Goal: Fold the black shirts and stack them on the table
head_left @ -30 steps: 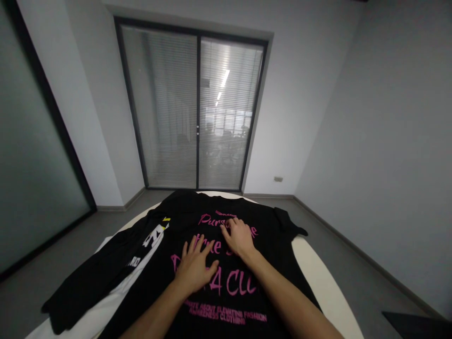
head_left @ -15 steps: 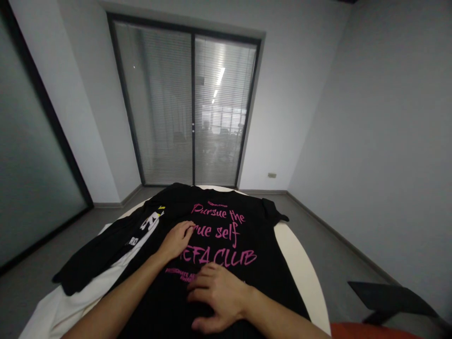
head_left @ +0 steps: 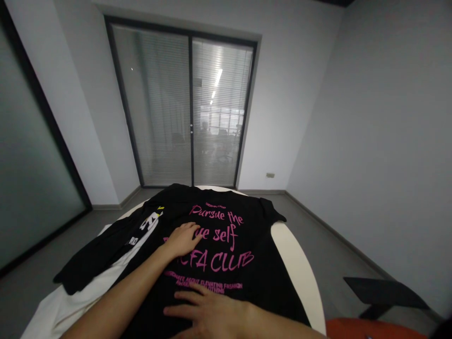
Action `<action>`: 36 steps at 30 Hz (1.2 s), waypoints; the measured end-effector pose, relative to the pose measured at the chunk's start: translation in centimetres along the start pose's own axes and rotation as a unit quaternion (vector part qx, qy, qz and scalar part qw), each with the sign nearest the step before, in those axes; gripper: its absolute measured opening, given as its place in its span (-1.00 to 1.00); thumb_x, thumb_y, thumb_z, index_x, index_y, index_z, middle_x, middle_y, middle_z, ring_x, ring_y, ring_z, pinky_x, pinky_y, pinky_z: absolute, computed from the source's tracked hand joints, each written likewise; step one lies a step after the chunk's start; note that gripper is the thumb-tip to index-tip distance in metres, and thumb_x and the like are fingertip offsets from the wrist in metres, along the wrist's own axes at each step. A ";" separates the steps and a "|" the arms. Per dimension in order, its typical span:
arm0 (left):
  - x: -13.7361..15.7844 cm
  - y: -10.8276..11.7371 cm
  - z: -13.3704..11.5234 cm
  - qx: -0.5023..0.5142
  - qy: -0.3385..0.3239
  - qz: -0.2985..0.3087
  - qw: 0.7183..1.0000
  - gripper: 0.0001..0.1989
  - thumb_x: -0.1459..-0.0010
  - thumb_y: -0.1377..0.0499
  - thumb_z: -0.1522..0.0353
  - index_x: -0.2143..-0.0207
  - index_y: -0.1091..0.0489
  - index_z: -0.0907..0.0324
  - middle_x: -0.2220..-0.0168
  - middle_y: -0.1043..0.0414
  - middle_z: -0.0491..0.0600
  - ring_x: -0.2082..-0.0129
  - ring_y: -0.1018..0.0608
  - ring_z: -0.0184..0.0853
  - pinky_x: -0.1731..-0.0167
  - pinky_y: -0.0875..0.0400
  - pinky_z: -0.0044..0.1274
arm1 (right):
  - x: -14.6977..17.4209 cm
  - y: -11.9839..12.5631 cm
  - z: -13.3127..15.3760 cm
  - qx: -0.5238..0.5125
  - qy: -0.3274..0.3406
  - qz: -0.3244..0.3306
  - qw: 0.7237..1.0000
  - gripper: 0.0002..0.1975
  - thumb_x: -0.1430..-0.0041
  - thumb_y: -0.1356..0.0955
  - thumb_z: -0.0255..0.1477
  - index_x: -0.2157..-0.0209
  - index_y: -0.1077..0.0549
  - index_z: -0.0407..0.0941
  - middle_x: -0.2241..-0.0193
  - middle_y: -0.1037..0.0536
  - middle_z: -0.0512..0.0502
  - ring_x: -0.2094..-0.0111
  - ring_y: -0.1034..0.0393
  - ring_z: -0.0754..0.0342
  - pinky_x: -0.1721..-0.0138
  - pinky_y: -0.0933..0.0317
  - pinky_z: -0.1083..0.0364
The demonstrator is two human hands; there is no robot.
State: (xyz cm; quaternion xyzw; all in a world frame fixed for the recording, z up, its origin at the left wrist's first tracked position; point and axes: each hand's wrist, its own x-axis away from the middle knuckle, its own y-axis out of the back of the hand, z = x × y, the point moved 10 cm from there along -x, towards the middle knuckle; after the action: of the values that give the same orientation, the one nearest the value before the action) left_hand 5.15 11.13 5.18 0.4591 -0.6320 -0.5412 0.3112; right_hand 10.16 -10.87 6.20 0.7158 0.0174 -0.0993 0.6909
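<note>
A black T-shirt [head_left: 261, 254] with pink lettering lies spread out over a round white table [head_left: 303, 273]. My left hand [head_left: 182, 239] rests flat on the printed part, covering some letters, its fingers stretched toward the right. Lower down, my right hand [head_left: 208, 310] lies across the shirt just below the small pink text, fingers spread and pointing left. Its thumb is partly cut off by the bottom edge. Neither hand grips the cloth.
Left of the shirt lie another black garment [head_left: 95, 256] with white and yellow print and some white cloth [head_left: 49, 310]. An orange chair [head_left: 353, 329] with a black armrest [head_left: 384, 292] stands at the lower right. Beyond the table is a glass door [head_left: 190, 113] with blinds.
My right hand has slid down and left over the shirt, its fingers spreading and uncovering more small pink text. My left hand has shifted slightly to the right.
</note>
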 end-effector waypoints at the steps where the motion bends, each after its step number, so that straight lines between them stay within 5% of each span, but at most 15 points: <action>1: -0.2 -0.5 -0.3 -0.004 0.013 0.000 1.000 -0.48 -0.31 0.05 0.09 -0.18 -0.36 0.13 -0.24 -0.31 0.11 -0.22 -0.36 -0.07 -0.18 -0.23 -0.29 | 0.0 -0.1 -0.3 -0.019 0.003 0.003 1.000 -0.56 -0.40 -0.22 -0.28 -0.27 -0.20 0.08 -0.36 -0.13 0.01 -0.35 0.01 -0.04 -0.33 0.11 -0.07; 4: -0.3 -1.9 -0.7 -0.026 0.056 -0.024 0.998 -0.46 -0.33 0.09 0.11 -0.22 -0.32 0.14 -0.29 -0.22 0.11 -0.29 -0.24 -0.02 -0.24 -0.12 -0.20 | 0.6 0.3 -3.1 -0.092 -0.031 -0.005 0.995 -0.58 -0.34 -0.26 -0.22 -0.17 -0.34 -0.03 -0.22 -0.37 -0.02 -0.23 -0.22 0.02 -0.27 0.00 0.02; 7: 0.1 -2.3 -0.9 -0.047 0.075 -0.058 0.994 -0.48 -0.33 0.09 0.15 -0.25 -0.28 0.12 -0.33 -0.15 0.09 -0.33 -0.16 0.00 -0.26 -0.03 -0.12 | 3.0 1.7 -9.2 -0.116 -0.176 -0.045 0.977 -0.61 -0.34 -0.23 -0.22 -0.11 -0.41 -0.05 -0.15 -0.45 -0.07 -0.12 -0.34 0.07 -0.19 -0.10 0.05; 11: -0.5 -2.6 -1.2 -0.052 0.087 -0.012 0.995 -0.46 -0.28 0.06 0.17 -0.24 -0.27 0.13 -0.34 -0.14 0.12 -0.32 -0.18 0.07 -0.22 -0.07 -0.06 | 10.0 1.9 -18.0 -0.048 -0.454 -0.060 0.887 -0.40 -0.32 -0.18 -0.04 -0.30 -0.22 0.00 -0.34 -0.15 -0.15 -0.35 0.03 -0.14 -0.32 0.19 -0.20; 13: -1.2 -2.6 -1.6 -0.054 0.100 0.009 0.994 -0.45 -0.25 0.04 0.19 -0.23 -0.29 0.18 -0.32 -0.16 0.19 -0.30 -0.20 0.13 -0.21 -0.07 -0.04 | 12.7 0.4 -20.1 -0.063 -0.521 -0.022 0.851 -0.27 -0.28 -0.15 0.08 -0.35 -0.11 0.01 -0.39 -0.03 -0.14 -0.39 0.19 -0.20 -0.33 0.29 -0.26; 17: -2.1 -2.9 -2.5 -0.060 0.125 -0.011 0.990 -0.39 -0.23 0.04 0.23 -0.29 -0.21 0.28 -0.34 -0.09 0.29 -0.33 -0.13 0.18 -0.24 0.02 -0.06 | 14.0 -1.1 -21.5 -0.088 -0.535 0.005 0.840 -0.19 -0.21 -0.14 0.17 -0.36 -0.07 0.05 -0.40 0.03 -0.09 -0.40 0.26 -0.21 -0.33 0.32 -0.26; 23: -2.6 -4.6 -2.2 -0.039 0.119 -0.031 0.992 -0.31 -0.25 0.09 0.00 -0.34 -0.12 0.10 -0.39 0.02 0.16 -0.37 0.01 0.18 -0.28 0.15 -0.09 | 13.5 0.4 -23.0 -0.047 -0.540 -0.027 0.840 -0.28 -0.24 -0.17 0.11 -0.29 -0.22 0.02 -0.32 -0.20 -0.17 -0.34 0.02 -0.19 -0.28 0.13 -0.20; 28: -3.1 -5.1 -1.9 -0.014 0.120 0.003 0.993 -0.27 -0.25 0.11 -0.03 -0.36 -0.08 0.11 -0.41 0.09 0.16 -0.38 0.07 0.23 -0.27 0.17 -0.03 | 14.5 -1.1 -24.0 -0.039 -0.593 -0.008 0.804 -0.19 -0.22 -0.09 0.18 -0.36 -0.08 0.05 -0.41 0.06 -0.13 -0.40 0.30 -0.28 -0.30 0.36 -0.34; 36: -2.4 -4.2 -2.5 -0.011 0.099 -0.040 0.994 -0.29 -0.26 0.12 -0.03 -0.34 -0.14 0.12 -0.40 0.03 0.15 -0.38 0.06 0.20 -0.29 0.19 -0.06 | 15.0 -1.9 -24.9 -0.049 -0.595 -0.006 0.802 -0.23 -0.25 -0.10 0.15 -0.37 -0.05 0.08 -0.41 0.07 -0.07 -0.41 0.33 -0.23 -0.32 0.40 -0.30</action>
State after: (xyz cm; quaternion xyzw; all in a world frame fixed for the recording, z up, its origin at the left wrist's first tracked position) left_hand 9.35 12.34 1.88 0.5323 -0.5726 -0.5122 0.3555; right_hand 27.49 12.21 2.43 0.4809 -0.3880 -0.5092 0.5991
